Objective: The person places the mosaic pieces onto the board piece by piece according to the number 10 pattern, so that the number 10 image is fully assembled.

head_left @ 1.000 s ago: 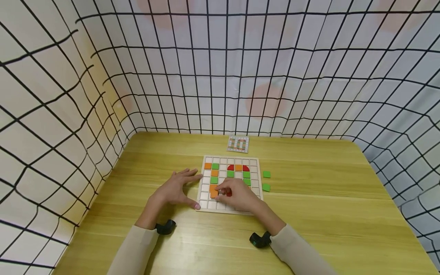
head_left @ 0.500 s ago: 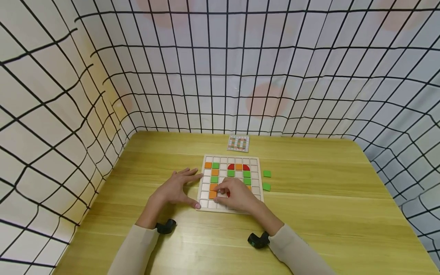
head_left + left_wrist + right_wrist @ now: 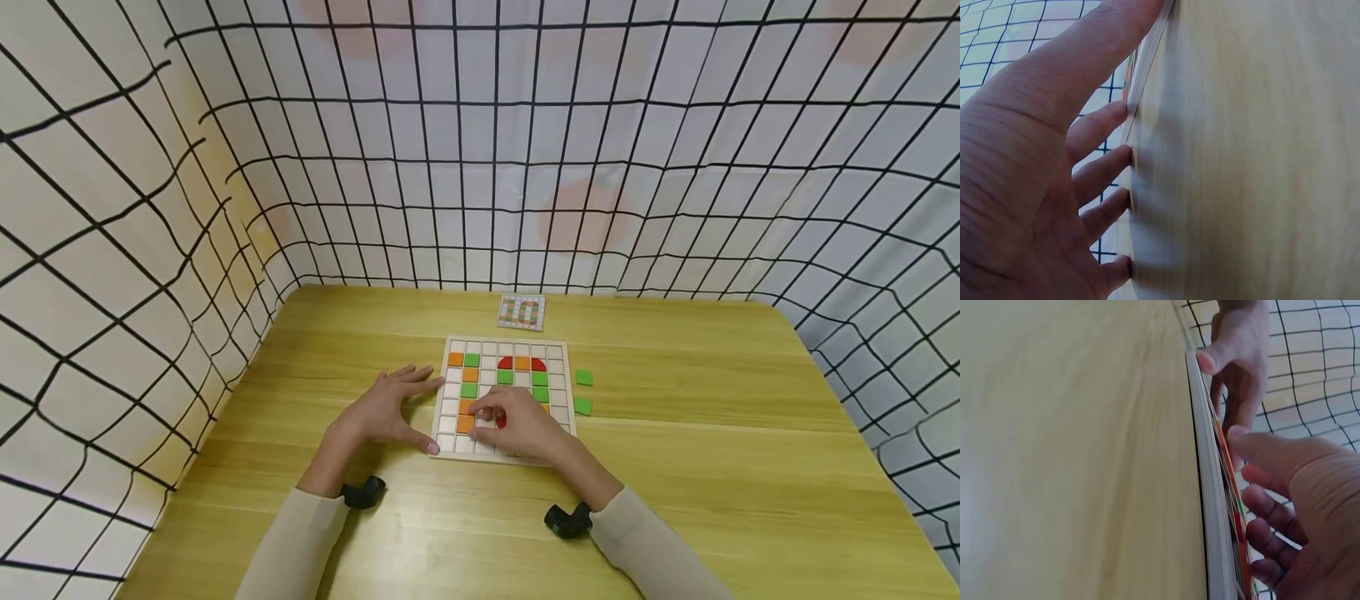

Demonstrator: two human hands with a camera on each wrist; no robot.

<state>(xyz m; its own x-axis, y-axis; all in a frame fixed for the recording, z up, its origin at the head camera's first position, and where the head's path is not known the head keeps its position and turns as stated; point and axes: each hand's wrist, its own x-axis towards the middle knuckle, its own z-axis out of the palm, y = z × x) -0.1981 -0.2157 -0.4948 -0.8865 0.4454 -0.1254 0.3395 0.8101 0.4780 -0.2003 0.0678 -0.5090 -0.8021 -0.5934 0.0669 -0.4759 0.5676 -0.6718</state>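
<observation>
A white gridded board [image 3: 489, 349] lies on the table, with orange, green and red pieces set in its squares. My left hand [image 3: 378, 412] spreads along its left side, the thumb at the near corner; in the left wrist view the fingertips meet the tabletop beside the board's edge [image 3: 1147, 62]. Thumb and index finger of my right hand [image 3: 521, 423] stand at the near and far edges of an orange square tile [image 3: 465, 424], low in the left part of the grid. The other right fingers curl over the board, partly hiding a red piece [image 3: 501, 422].
Two loose green tiles [image 3: 584, 377] lie just right of the board. Behind it is a small printed pattern card [image 3: 521, 312]. A black wire mesh [image 3: 525, 158] encloses the wooden table [image 3: 712, 417] at the back and sides.
The orange tile under my right fingertips has shifted slightly down and left and now lines up with its square. My left hand has stayed beside the board.
</observation>
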